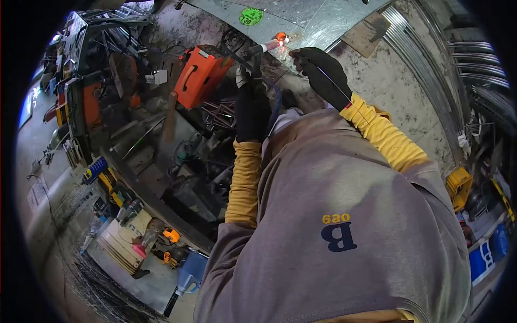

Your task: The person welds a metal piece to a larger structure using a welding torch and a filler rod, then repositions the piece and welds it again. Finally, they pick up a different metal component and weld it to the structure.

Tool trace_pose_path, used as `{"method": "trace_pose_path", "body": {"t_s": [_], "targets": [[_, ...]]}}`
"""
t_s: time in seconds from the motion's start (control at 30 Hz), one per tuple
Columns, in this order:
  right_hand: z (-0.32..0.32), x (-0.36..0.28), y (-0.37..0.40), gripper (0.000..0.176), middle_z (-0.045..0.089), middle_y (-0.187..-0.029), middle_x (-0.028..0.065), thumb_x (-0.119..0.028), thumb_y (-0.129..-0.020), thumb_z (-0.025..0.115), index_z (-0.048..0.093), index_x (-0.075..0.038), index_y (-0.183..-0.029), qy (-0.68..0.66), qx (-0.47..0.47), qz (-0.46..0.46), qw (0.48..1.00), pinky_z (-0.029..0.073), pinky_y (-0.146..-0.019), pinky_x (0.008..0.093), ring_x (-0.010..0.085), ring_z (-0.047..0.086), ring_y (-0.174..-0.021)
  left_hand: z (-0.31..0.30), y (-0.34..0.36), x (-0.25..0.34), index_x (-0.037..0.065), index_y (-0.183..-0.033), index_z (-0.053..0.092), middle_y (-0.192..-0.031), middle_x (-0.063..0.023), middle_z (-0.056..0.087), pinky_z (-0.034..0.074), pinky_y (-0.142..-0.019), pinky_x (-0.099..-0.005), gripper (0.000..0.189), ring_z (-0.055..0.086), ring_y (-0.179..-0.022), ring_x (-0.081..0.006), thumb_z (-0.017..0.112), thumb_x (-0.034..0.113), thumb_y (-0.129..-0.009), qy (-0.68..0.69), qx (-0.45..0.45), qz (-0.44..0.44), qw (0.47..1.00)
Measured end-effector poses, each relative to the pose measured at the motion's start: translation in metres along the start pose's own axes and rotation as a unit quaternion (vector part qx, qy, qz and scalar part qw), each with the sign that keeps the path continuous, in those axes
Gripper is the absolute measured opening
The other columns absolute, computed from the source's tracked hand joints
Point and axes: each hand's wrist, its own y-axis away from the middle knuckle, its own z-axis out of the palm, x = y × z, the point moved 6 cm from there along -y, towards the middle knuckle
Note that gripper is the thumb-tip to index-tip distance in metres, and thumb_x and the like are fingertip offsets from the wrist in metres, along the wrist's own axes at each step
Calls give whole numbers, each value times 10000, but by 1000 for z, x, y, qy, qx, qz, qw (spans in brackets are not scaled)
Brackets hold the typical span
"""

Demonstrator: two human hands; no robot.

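Note:
My left hand (252, 105), in a black glove, is closed around the handle of a welding torch (269, 46). The torch's pinkish nozzle points right, its tip beside a bright glow at the edge of a metal sheet (318, 27). My right hand (326, 75), also in a black glove, is closed on a thin rod that runs back over the glove toward the yellow sleeve. Its fingertips are just right of the glow. A green round sticker (251, 16) lies on the sheet, left of the glow.
An orange case (202, 76) stands left of my left hand, among metal scraps and tools. Long metal tubes (425, 70) lie at the right. Power tools and a blue jug (191, 272) are at the lower left, with a yellow crate (459, 188) at the right.

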Motion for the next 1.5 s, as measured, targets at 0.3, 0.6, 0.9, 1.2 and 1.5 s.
{"method": "trace_pose_path", "body": {"t_s": [0.3, 0.6, 0.9, 1.2, 1.5], "targets": [[-19, -32, -15, 299, 765, -1179, 118, -162, -1025, 647, 765, -84, -1289, 90, -44, -42, 994, 603, -891, 410, 327, 757, -1011, -5, -14, -21, 1, -1654, 429, -1463, -354, 631, 535, -1055, -485, 612, 634, -1340, -514, 578, 154, -1081, 91, 32, 88, 991], [-30, -52, -41, 329, 765, -1181, 57, -185, -986, 716, 778, -162, -1308, 335, -183, -256, 888, 590, -906, 432, 305, 740, -1029, -6, -10, -19, -8, -1602, 506, -1402, -327, 690, 544, -1041, -467, 586, 683, -1307, -462, 619, 195, -1064, 79, 16, -40, 996], [-36, -36, -52, 442, 704, -1408, 81, -168, -978, 709, 721, -198, -1419, 348, -221, -337, 846, 415, -1242, 534, 370, 595, -1406, 8, 2, -20, 81, -1642, 497, -1151, -225, 790, 595, -792, -422, 598, 780, -855, -317, 619, 189, -1067, 97, 88, 25, 991], [-42, -34, -49, 423, 704, -1409, 93, -178, -1010, 679, 716, -175, -1431, 302, -193, -351, 865, 414, -1246, 548, 366, 598, -1414, 15, 18, -4, 92, -1625, 517, -934, -75, 736, 536, -568, -338, 566, 666, -645, -143, 635, 218, -1086, 199, 34, -143, 969], [-39, -32, -47, 364, 708, -1371, 69, -211, -1029, 659, 738, -181, -1384, 320, -181, -346, 863, 421, -1237, 536, 357, 612, -1377, 18, 20, 0, 78, -1638, 500, -998, -90, 738, 544, -597, -342, 590, 669, -665, -156, 652, 237, -1091, 179, 43, -173, 968]]}}
